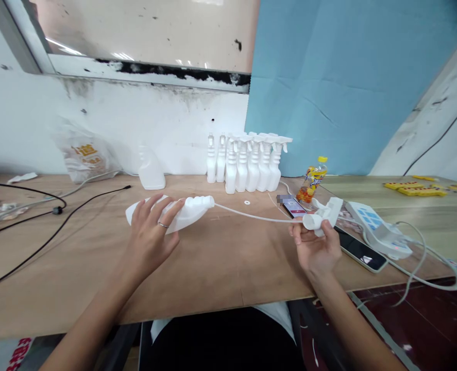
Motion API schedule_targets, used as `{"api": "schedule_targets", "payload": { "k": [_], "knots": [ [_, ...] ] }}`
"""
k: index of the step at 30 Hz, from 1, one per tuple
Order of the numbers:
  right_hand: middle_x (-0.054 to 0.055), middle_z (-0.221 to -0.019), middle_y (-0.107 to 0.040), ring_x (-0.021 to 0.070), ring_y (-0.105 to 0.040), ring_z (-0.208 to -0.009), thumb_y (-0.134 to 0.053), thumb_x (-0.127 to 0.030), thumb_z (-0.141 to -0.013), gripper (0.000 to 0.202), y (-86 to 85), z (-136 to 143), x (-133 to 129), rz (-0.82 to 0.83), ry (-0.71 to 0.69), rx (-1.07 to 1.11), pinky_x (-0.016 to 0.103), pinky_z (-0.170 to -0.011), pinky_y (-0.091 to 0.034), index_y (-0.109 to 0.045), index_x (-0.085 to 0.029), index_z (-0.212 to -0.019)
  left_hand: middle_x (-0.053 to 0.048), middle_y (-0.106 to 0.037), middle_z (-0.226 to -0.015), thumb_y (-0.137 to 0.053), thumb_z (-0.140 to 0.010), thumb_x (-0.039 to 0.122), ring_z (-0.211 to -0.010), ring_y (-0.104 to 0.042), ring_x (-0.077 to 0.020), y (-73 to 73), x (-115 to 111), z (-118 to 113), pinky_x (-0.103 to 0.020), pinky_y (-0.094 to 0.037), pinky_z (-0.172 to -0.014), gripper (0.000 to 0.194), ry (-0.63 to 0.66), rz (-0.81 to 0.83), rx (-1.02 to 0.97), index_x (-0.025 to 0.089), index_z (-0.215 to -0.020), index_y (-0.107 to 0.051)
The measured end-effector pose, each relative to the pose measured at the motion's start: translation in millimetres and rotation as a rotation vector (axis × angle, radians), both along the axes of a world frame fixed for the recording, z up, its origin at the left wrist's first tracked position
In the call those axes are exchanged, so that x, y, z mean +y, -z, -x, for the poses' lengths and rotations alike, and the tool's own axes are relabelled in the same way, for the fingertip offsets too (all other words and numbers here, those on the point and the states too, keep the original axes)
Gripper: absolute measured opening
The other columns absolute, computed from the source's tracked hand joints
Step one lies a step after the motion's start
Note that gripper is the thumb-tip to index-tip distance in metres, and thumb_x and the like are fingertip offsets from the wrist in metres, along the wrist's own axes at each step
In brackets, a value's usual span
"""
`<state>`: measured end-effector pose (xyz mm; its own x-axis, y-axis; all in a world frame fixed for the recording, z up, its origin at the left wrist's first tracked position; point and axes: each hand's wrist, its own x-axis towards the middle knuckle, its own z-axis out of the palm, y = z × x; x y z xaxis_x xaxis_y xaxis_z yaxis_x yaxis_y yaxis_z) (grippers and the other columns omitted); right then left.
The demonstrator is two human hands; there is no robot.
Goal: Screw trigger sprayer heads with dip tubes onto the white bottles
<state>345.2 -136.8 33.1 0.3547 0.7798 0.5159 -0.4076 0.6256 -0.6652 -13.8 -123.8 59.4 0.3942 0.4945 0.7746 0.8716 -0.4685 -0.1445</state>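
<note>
My left hand (153, 226) is wrapped round a white plastic spray bottle (191, 210), tilted onto its side with its open neck pointing right. In my right hand (315, 245) is a white trigger sprayer head (328, 211), gripped between thumb and fingers, its round collar facing left. A thin white dip tube (257, 217) runs from the sprayer head across to the bottle's mouth, where its end meets or enters the neck; which of the two I cannot tell. A small white ring (247, 202) lies on the wooden table (220, 268) beyond the tube.
Several white spray bottles with trigger heads (253, 167) stand by the wall. Another white bottle (151, 170) stands left of them, near a plastic bag (85, 157). At right are a drink bottle (312, 180), phone (361, 250), power strip (381, 229) and yellow packets (416, 189). Black cables (73, 219) cross the left.
</note>
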Motion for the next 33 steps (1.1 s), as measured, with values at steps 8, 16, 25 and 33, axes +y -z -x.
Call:
{"api": "schedule_targets", "payload": {
  "k": [8, 16, 25, 33],
  "knots": [
    [0.005, -0.088, -0.071, 0.0137, -0.056, -0.054, -0.07, -0.042, -0.083, 0.024, 5.9, 12.1, 3.5, 0.13, -0.022, -0.089, 0.03, -0.052, -0.047, -0.066, -0.02, -0.093, -0.006, -0.056, -0.141, -0.061, -0.08, 0.009, -0.139, -0.038, -0.0351, 8.1, -35.9, -29.8, -0.063, -0.019, -0.118, 0.082, 0.173, 0.097, 0.068, 0.032, -0.153, -0.033],
    [0.006, -0.087, -0.071, 0.0194, -0.063, -0.071, -0.084, -0.04, -0.073, 0.035, 19.6, 38.2, -9.7, 0.317, -0.231, -0.334, 0.034, -0.068, -0.054, -0.071, -0.016, -0.096, -0.003, -0.055, -0.144, -0.062, -0.077, 0.012, -0.131, -0.041, -0.0331, 26.7, -41.1, -59.2, -0.06, -0.023, -0.117, 0.081, 0.336, 0.217, 0.101, 0.026, -0.152, -0.037],
    [0.004, -0.093, -0.071, 0.0183, -0.068, -0.074, -0.072, -0.043, -0.086, 0.043, 25.1, 45.9, -8.6, 0.318, -0.368, -0.554, 0.033, -0.073, -0.055, -0.054, -0.02, -0.118, -0.007, -0.063, -0.132, -0.065, -0.083, 0.024, -0.124, -0.046, -0.0352, 37.4, -31.5, -54.9, -0.06, -0.029, -0.11, 0.064, 0.296, 0.215, 0.046, 0.026, -0.144, -0.048],
    [0.001, -0.087, -0.064, 0.0145, -0.059, -0.061, -0.066, -0.05, -0.089, 0.045, 27.2, 48.2, -10.8, 0.268, -0.226, -0.714, 0.028, -0.06, -0.053, -0.044, -0.022, -0.116, -0.007, -0.064, -0.13, -0.066, -0.084, 0.026, -0.123, -0.047, -0.0355, 39.8, -32.0, -52.4, -0.06, -0.03, -0.109, 0.064, 0.315, 0.188, 0.052, 0.027, -0.145, -0.048]
  ]
}}
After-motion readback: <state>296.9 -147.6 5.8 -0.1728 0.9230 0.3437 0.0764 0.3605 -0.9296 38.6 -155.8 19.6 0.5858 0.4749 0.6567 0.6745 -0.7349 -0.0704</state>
